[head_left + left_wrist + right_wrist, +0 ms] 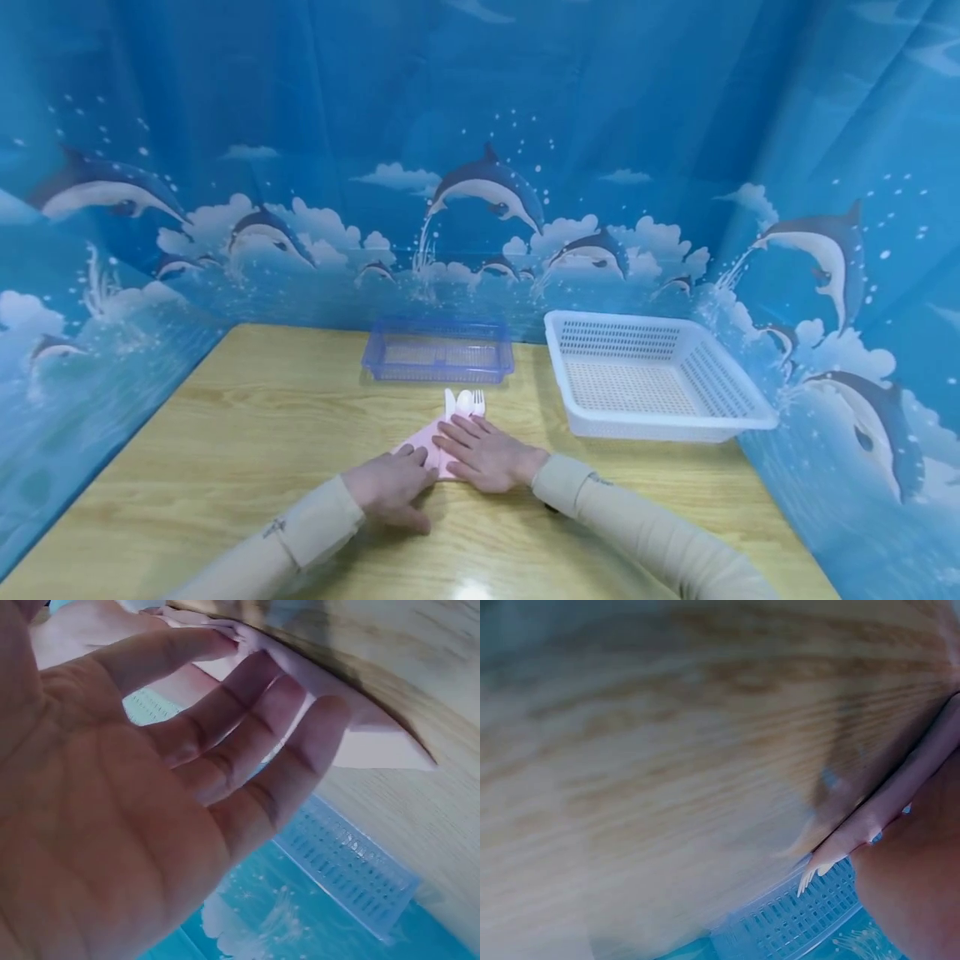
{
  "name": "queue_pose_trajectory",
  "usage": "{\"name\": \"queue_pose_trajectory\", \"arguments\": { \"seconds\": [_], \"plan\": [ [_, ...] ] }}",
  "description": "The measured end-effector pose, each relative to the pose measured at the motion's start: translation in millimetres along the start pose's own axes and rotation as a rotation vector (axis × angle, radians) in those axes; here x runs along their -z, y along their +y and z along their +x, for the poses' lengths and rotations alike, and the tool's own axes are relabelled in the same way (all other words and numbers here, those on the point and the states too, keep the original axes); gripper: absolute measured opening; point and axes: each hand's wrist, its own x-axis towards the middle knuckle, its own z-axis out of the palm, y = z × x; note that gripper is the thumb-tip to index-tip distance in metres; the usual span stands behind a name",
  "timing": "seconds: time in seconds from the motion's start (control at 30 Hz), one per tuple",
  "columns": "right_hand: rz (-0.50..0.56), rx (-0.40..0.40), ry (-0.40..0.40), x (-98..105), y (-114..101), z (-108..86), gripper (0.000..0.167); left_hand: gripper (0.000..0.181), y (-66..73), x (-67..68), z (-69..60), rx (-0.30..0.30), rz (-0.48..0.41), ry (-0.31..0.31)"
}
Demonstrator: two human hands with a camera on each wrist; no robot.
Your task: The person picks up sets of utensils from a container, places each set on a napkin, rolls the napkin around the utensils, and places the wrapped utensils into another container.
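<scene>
A folded pink napkin (422,437) lies on the table, and the heads of a white plastic knife (449,403), spoon (465,402) and fork (479,402) stick out of its far end. My right hand (487,455) rests on the napkin with its fingers extended, just below the cutlery heads. On the napkin's left side, my left hand (393,487) touches it with its fingertips, thumb apart. In the left wrist view, the fingers (247,757) are slightly bent against the napkin (382,748). The cutlery handles are hidden.
Behind the cutlery stands a translucent blue-purple basket (438,374). A larger white perforated basket (667,425) stands at the right rear of the wood-grain table (247,400). A blue dolphin-print curtain (337,108) hangs around the table's back and sides.
</scene>
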Motion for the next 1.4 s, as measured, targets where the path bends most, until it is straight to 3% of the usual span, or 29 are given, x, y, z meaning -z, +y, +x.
{"name": "queue_pose_trajectory", "arguments": {
  "seconds": [0.13,0.27,0.5,0.73,1.0,1.33,1.4],
  "plan": [
    [0.003,0.003,-0.005,0.9,2.2,0.4,0.054,0.075,3.4,-2.6,-0.6,0.003,0.032,0.028],
    [0.027,0.013,-0.012,1.7,2.2,0.3,0.052,0.077,1.6,-4.5,-4.0,-0.010,0.009,0.031],
    [0.041,0.008,-0.008,4.4,2.6,-2.0,0.051,0.059,0.9,0.6,-1.9,-0.038,-0.015,0.051],
    [0.028,0.020,0.000,4.1,1.5,-2.0,0.051,0.044,-6.9,0.9,-0.2,0.001,-0.109,0.032],
    [0.044,0.019,0.024,1.3,0.1,-1.0,0.052,0.022,-15.9,1.6,-1.6,-0.050,-0.149,0.080],
    [0.138,0.012,0.031,-0.8,-0.6,1.9,0.045,0.017,-19.1,-0.6,0.7,-0.090,-0.167,0.094],
    [0.136,0.013,0.021,-0.6,-0.9,2.9,0.045,0.021,-22.5,-1.7,1.0,-0.062,-0.208,0.090]
  ]
}}
